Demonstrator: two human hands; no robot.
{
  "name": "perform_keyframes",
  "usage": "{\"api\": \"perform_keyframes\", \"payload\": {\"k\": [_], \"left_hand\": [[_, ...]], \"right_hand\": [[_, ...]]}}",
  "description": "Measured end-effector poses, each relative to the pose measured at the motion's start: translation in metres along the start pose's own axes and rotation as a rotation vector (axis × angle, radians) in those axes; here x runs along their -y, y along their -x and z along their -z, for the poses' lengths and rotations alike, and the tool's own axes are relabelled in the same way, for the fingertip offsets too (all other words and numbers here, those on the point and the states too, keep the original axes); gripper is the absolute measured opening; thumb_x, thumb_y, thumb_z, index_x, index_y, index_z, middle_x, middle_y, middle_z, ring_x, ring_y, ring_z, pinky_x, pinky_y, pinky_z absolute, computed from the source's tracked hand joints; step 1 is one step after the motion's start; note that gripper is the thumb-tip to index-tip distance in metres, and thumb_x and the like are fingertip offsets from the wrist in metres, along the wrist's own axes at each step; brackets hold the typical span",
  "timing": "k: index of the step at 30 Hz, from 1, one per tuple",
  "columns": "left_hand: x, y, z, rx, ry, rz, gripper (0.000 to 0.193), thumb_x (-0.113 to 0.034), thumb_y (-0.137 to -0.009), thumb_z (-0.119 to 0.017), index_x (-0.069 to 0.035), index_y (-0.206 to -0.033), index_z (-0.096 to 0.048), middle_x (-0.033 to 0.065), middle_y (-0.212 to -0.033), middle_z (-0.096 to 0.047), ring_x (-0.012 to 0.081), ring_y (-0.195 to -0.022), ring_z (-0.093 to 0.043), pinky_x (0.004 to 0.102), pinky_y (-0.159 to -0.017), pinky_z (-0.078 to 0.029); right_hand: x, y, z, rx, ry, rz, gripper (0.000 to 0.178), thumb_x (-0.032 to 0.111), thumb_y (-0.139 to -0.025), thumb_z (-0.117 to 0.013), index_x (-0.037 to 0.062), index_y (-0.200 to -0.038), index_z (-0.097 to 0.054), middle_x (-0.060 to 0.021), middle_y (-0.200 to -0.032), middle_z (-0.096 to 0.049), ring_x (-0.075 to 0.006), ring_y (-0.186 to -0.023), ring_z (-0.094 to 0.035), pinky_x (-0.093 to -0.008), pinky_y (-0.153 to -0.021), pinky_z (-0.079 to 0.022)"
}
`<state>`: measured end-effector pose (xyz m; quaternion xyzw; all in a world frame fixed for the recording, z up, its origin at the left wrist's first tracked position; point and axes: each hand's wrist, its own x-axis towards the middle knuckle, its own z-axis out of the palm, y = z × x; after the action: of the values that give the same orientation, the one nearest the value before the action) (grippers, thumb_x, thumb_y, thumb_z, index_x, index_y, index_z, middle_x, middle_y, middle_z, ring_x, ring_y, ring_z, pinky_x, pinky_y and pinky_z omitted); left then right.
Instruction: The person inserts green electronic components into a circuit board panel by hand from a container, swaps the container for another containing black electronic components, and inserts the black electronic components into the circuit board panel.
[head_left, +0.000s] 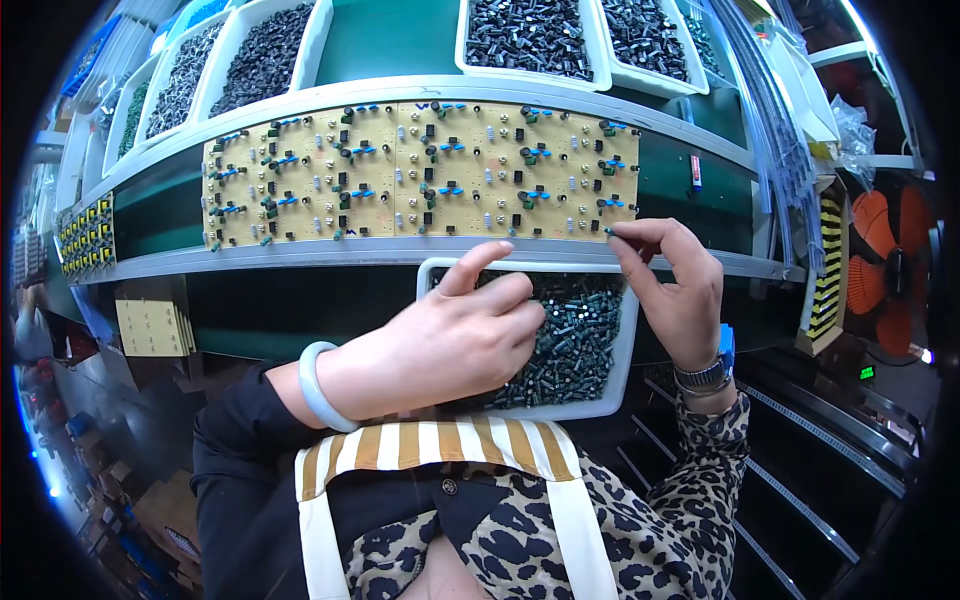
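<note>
Striped apron cloth (440,445) spans 6 o'clock, below a green work surface (680,215) edged by grey metal rails (300,257). Tan circuit boards (378,217), studded with parts, lie between the rails toward 12 o'clock; white trays (535,79) sit beyond at 11 and 1, and an orange-bladed fan (868,285) stands at 3. Reaching in from 8 o'clock, the left hand (460,335) hangs over a white bin (627,345) of green components, index finger pointing toward 2, the others curled; I cannot tell whether it holds anything. From 4 o'clock comes the right hand (682,285), wrist bent inward, thumb and forefinger pinching one small green component (609,231). That component is at 10 o'clock from the hand's middle, at the boards' 4 o'clock corner; whether it is seated is too small to tell.
</note>
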<state>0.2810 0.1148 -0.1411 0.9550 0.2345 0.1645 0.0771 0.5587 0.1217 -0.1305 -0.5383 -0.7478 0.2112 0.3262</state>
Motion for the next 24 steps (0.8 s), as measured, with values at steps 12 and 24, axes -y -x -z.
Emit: {"api": "perform_keyframes", "payload": {"k": [12,24], "left_hand": [[0.002,0.0,0.0,0.059,0.196,0.004,0.014,-0.015,-0.093,-0.071,-0.016,-0.106,-0.077,-0.0035,-0.102,-0.066,0.0162,-0.109,-0.066,0.0587,-0.127,-0.032],[0.023,-0.004,0.012,-0.169,0.246,0.161,0.022,-0.017,-0.09,-0.084,-0.02,-0.112,-0.081,-0.0038,-0.098,-0.067,0.0174,-0.101,-0.066,0.0512,-0.117,-0.038]], "right_hand": [[-0.002,-0.012,0.008,0.114,0.258,0.202,0.017,0.001,-0.089,-0.086,0.0013,-0.104,-0.078,-0.0112,-0.098,-0.071,-0.031,-0.095,-0.071,-0.0426,-0.084,-0.059],[0.013,-0.021,0.009,0.171,0.414,0.347,0.022,0.0,-0.087,-0.087,0.0003,-0.106,-0.076,-0.0118,-0.099,-0.07,-0.0327,-0.093,-0.068,-0.0419,-0.079,-0.057]]}}
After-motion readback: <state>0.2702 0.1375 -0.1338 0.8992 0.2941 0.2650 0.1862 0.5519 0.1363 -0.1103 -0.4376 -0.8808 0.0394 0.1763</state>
